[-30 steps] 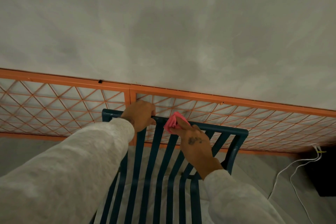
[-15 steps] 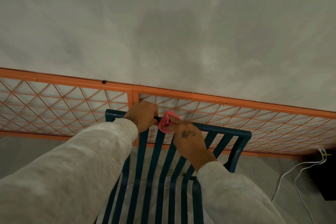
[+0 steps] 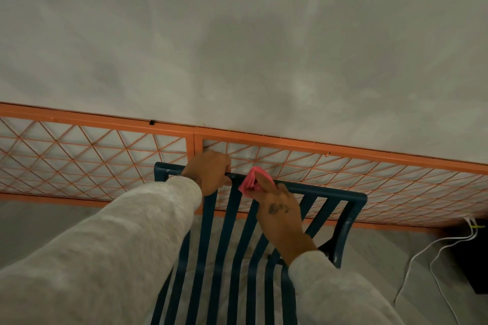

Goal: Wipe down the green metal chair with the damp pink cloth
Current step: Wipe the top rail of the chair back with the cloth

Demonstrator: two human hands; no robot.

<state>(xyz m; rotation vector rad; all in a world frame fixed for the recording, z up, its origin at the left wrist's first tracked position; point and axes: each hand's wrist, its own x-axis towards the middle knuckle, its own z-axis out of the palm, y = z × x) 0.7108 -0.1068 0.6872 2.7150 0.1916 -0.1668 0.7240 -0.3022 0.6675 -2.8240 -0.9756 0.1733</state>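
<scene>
While wiping: right hand (image 3: 281, 210) is pinching cloth (image 3: 250, 179) on rail (image 3: 327, 191)
Rail axis: is running left-right, unwiped stretch lying rightward
Left hand (image 3: 208, 170): is gripping rail beside cloth

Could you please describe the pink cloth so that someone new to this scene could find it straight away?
Find the orange lattice fence along the wall, then the dark green slatted chair before it. On its top rail, beside the left hand, the right hand presses the pink cloth, the only pink thing here.
</scene>
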